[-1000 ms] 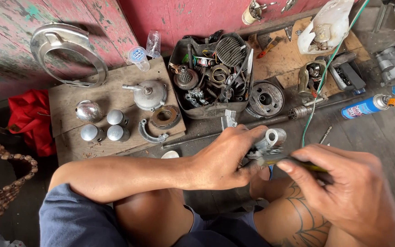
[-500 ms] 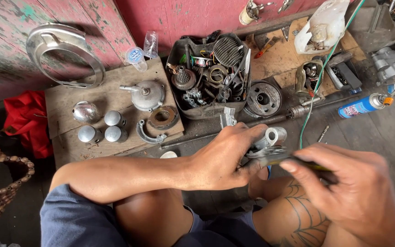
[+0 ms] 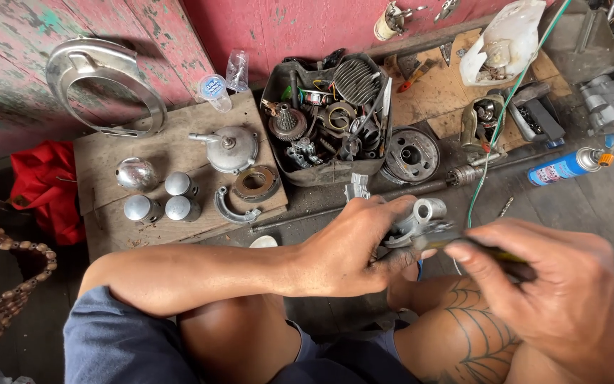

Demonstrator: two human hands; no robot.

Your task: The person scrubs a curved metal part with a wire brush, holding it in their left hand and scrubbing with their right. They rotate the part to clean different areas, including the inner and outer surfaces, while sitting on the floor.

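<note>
metal part [image 3: 421, 217] tube end up-right

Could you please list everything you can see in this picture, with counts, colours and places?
Curved metal cover: one, silver, against pink wall.
Wooden board: one, brown, left floor.
Round metal caps: four, silver, on the board.
Domed metal housing: one, grey, on the board.
Parts tray: one, dark, centre, full of gears.
Spray can: one, blue, right.
Red cloth: one, far left.
Small metal part: one, silver, in left hand.
Left hand: holds the part.
Right hand: grips a dark-handled tool.
</note>
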